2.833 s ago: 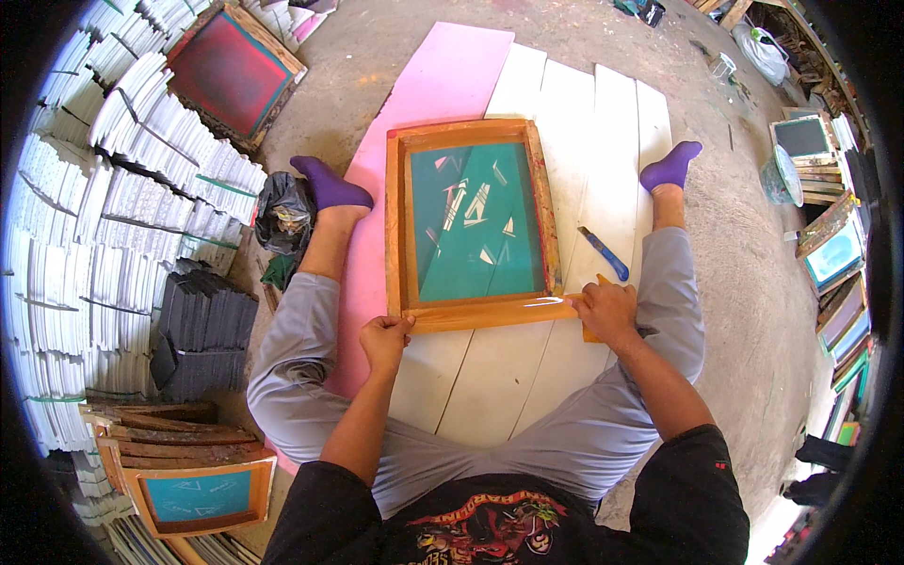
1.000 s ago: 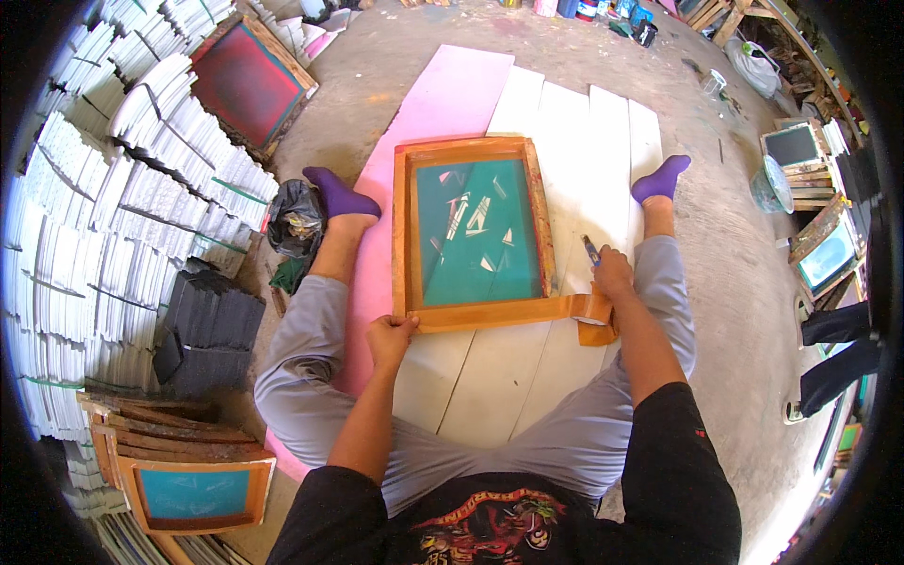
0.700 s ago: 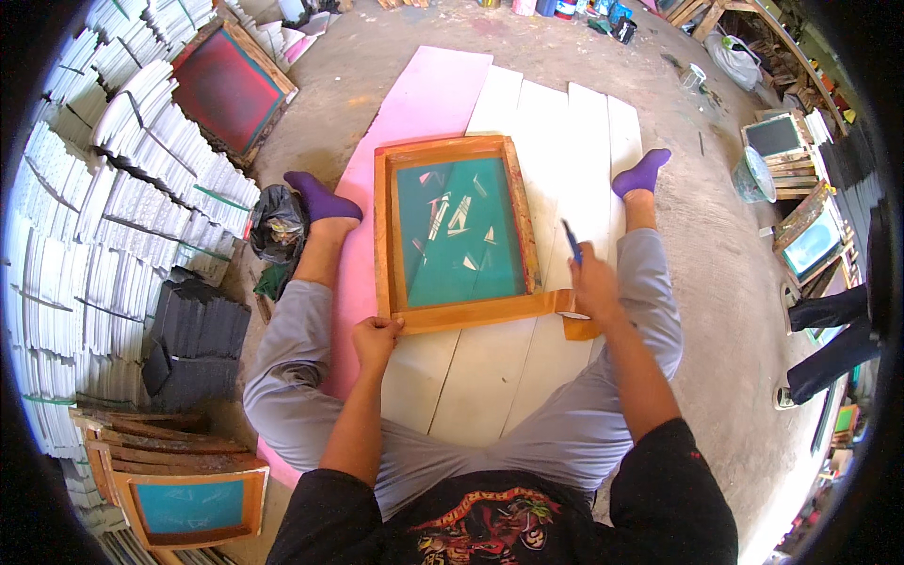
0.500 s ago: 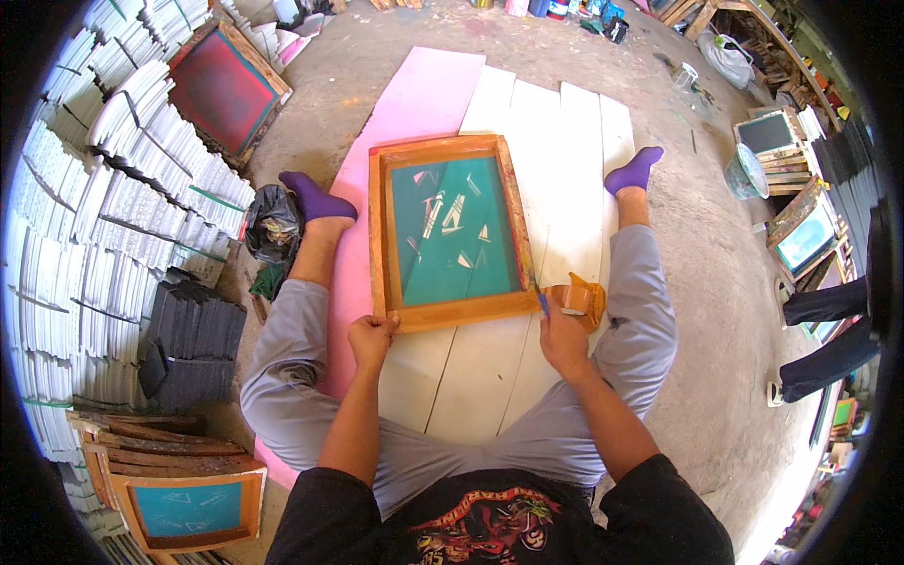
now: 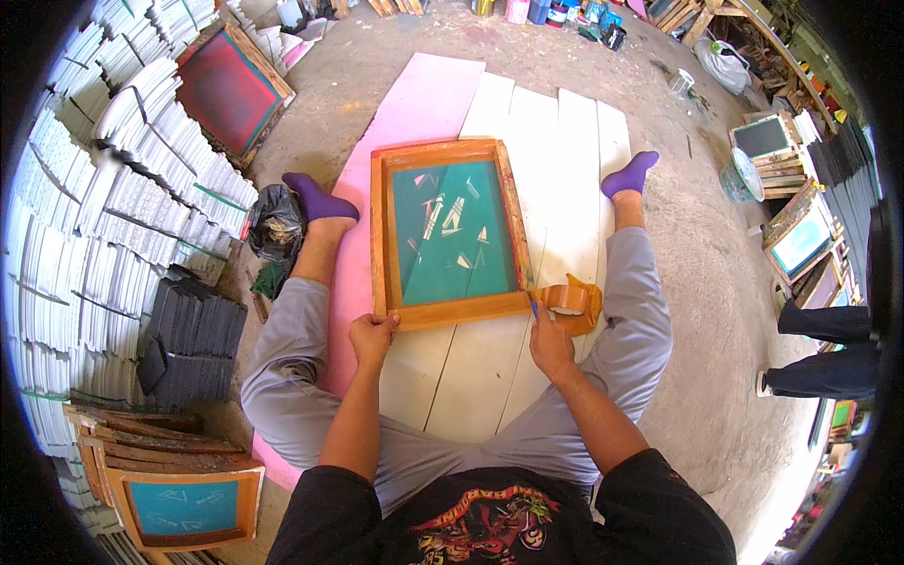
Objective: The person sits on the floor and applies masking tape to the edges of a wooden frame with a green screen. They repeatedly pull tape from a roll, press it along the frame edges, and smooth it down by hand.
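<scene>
A wooden screen-printing frame (image 5: 381, 217) with green mesh and pale cut-out shapes lies between my legs. My left hand (image 5: 371, 337) is closed, thumb and fingers pinching the frame's near left corner. Just below its near right corner, my right hand (image 5: 552, 341) is closed around a slim blue tool (image 5: 535, 309); only a short piece of it shows, and its kind is unclear. Beside that hand, a roll of brown packing tape (image 5: 567, 298) sits in an orange dispenser (image 5: 593, 306) by my right knee. The near rail has a smooth, orange-brown surface.
White boards (image 5: 471, 386) and a pink board (image 5: 424, 89) lie under the frame. Bundled white sheets (image 5: 56, 245) are stacked at left, beside a black bag (image 5: 273, 221). More screen frames (image 5: 254, 499) stand near left. A person's dark-trousered legs (image 5: 829, 344) show at right.
My right hand has shifted slightly left, and less of the blue tool shows now. The left hand stays on the frame's corner. At right, the other person's legs have moved.
</scene>
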Motion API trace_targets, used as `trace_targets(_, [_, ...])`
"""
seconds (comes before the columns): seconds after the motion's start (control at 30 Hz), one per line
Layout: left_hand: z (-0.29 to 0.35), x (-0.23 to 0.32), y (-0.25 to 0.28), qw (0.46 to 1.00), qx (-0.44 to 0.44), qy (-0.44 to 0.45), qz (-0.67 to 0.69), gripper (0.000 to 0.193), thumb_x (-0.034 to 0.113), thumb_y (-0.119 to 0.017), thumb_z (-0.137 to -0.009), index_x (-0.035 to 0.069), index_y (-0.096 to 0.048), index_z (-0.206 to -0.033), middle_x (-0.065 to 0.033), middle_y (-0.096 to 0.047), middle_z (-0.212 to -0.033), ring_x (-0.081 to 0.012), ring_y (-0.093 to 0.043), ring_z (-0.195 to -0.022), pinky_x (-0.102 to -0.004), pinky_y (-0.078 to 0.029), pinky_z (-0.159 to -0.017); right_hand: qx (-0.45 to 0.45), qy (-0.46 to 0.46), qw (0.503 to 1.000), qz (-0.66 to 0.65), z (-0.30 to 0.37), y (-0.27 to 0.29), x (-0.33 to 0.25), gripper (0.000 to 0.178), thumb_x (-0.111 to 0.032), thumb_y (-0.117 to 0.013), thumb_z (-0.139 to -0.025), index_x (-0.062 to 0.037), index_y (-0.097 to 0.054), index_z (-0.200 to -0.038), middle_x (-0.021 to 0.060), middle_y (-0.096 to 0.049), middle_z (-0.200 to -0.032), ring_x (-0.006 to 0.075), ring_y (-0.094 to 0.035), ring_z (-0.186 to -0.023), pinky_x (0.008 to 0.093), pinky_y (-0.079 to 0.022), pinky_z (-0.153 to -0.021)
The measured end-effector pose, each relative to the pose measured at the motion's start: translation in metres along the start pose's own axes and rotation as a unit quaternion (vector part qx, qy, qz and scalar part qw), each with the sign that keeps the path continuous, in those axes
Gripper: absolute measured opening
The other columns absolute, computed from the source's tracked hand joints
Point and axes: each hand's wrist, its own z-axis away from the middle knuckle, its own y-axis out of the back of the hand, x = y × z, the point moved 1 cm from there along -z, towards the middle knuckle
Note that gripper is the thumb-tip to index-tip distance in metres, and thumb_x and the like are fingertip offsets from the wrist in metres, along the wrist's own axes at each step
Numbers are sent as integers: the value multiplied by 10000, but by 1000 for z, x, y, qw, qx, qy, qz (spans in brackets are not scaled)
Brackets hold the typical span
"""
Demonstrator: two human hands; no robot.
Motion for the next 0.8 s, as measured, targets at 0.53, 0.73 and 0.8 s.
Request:
trace_targets(0.53, [5,11,1,999,7,-17,-36,263,152,-863,-798,-25,-682,-727,-91,-665,-609,-145,-605,-494,-304,-478,-475,-32,-51,997,40,2,-10,-7,577,-118,-466,-971,-11,-359,-1528,262,-709,-900,442,-716,-838,560,-573,-741])
trace_targets(0.73, [-2,-2,-3,1000,11,-8,13,254,148,-860,-792,-25,-686,-727,-93,-662,-607,-149,-605,-497,-306,-480,-482,-19,-58,998,15,13,-8,-7,514,-170,-467,-996,-25,-432,-1489,271,-711,-880,463,-704,-834,572,-558,-765])
trace_targets(0.8, [-3,-5,-4,1000,12,-8,10,253,151,-858,-791,-23,-687,-725,-90,-662,-606,-148,-607,-497,-307,-481,-484,-19,-59,998,12,17,-8,-8,503,-174,-471,-996,-29,-441,-1478,277,-711,-888,466,-705,-843,574,-558,-767])
